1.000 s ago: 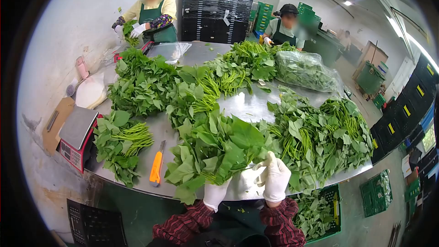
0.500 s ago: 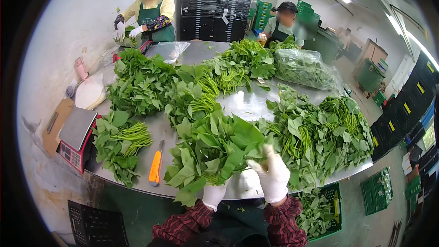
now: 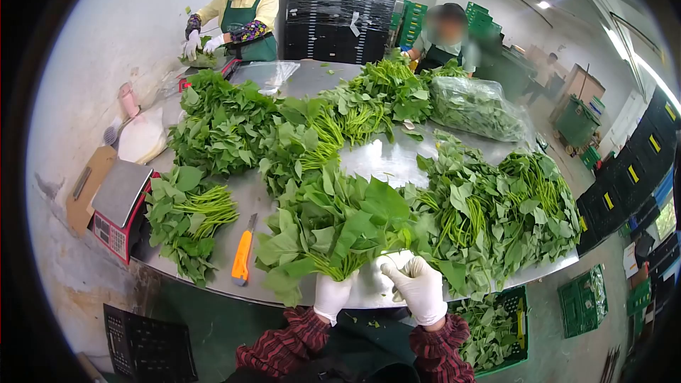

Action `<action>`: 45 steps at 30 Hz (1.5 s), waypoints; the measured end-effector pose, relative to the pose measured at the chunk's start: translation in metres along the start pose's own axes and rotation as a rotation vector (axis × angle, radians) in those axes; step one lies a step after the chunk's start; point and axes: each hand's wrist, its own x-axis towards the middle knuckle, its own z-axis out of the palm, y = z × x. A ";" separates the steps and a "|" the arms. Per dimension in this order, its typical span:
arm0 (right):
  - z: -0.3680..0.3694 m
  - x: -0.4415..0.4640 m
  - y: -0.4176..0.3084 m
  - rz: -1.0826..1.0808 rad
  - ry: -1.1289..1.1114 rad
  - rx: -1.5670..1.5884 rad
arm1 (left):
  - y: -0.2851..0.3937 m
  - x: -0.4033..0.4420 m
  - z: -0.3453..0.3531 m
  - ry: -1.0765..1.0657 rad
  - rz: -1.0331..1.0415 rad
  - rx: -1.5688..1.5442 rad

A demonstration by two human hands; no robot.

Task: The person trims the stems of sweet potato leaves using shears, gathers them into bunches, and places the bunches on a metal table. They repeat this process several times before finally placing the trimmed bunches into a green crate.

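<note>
My left hand (image 3: 332, 299), in a white glove, is closed around the stems of a bunch of leafy greens (image 3: 333, 221) at the table's near edge. The broad leaves fan out above the fist. Just right of it is my gloved right hand (image 3: 421, 291), its thumb and fingers pinched together; what they hold, if anything, I cannot make out. A large heap of leafy greens (image 3: 489, 216) lies beyond the right hand. To the left of the held bunch rests an orange utility knife (image 3: 242, 255) with its blade out, beside a smaller bunch of greens (image 3: 188, 220).
A red scale (image 3: 122, 206) stands at the table's left edge. More greens (image 3: 220, 124) and a filled plastic bag (image 3: 477, 110) lie farther back. Below the right edge is a green crate (image 3: 521, 333) of leaves. Two people in aprons (image 3: 245, 18) stand across the table.
My right hand has drawn down slightly from the held leaves, and its fingers have closed together. My left hand keeps its hold on the bunch, whose stems show more.
</note>
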 end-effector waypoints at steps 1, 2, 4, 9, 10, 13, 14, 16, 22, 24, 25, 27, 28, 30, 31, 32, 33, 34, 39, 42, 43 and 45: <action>0.000 0.001 0.006 -0.030 -0.025 -0.011 | -0.010 0.001 -0.003 0.000 0.094 0.084; -0.002 0.000 -0.001 -0.031 -0.026 -0.011 | -0.019 0.001 -0.004 0.000 0.188 0.169; -0.005 -0.002 -0.021 0.136 0.019 -0.060 | -0.029 0.000 -0.007 0.016 0.265 0.344; -0.010 -0.006 -0.015 0.102 0.032 -0.154 | -0.034 0.000 -0.021 -0.086 0.528 1.007; -0.011 -0.005 -0.007 -0.044 -0.057 -0.185 | -0.032 0.002 -0.022 -0.107 0.488 0.918; -0.008 -0.009 0.005 -0.242 -0.083 -0.348 | -0.024 0.010 -0.026 -0.202 0.373 0.652; -0.007 -0.010 0.005 -0.399 0.005 -0.454 | -0.020 0.012 -0.025 -0.249 0.343 0.573; -0.002 -0.011 0.004 -0.616 0.142 -0.555 | -0.013 0.015 -0.021 -0.355 0.300 0.427; -0.014 -0.017 0.013 -0.440 0.794 -0.444 | -0.014 0.010 -0.004 -0.292 0.284 0.344; -0.080 -0.029 -0.003 -0.126 0.561 0.379 | -0.017 0.011 -0.011 -0.138 0.157 0.289; -0.107 -0.026 -0.005 -0.245 0.631 0.225 | -0.015 0.014 -0.016 -0.074 0.059 0.202; -0.150 -0.006 0.017 -0.551 1.001 0.029 | 0.000 0.019 -0.021 -0.022 -0.118 -0.141; -0.186 -0.013 0.065 -0.332 1.082 -0.282 | 0.018 0.025 -0.021 -0.049 -0.136 -0.430; -0.197 -0.031 0.061 0.104 1.025 -0.517 | 0.012 0.031 -0.025 -0.085 -0.411 -0.761; -0.172 -0.038 0.021 0.305 0.901 -0.437 | 0.009 0.033 -0.023 -0.098 -0.455 -0.837; -0.155 -0.037 0.018 0.194 0.828 -0.327 | 0.005 0.032 -0.019 -0.102 -0.455 -0.838; -0.148 -0.032 0.059 -0.292 0.696 -0.801 | 0.000 0.028 -0.011 -0.107 -0.423 -0.824; -0.099 -0.035 0.004 0.047 0.555 0.061 | -0.002 0.024 -0.004 -0.113 -0.394 -0.808; 0.012 -0.021 0.004 -0.318 -0.122 -0.563 | 0.027 0.000 0.010 -0.230 -0.589 -0.883; 0.028 -0.007 0.002 -0.230 -0.350 -0.293 | 0.010 -0.004 0.014 -0.212 -0.536 -0.875; 0.031 -0.004 0.009 -0.231 -0.356 -0.293 | 0.011 -0.005 0.012 -0.207 -0.561 -0.898; 0.037 -0.003 0.034 -0.141 -0.459 0.015 | 0.014 -0.007 0.010 -0.200 -0.591 -0.924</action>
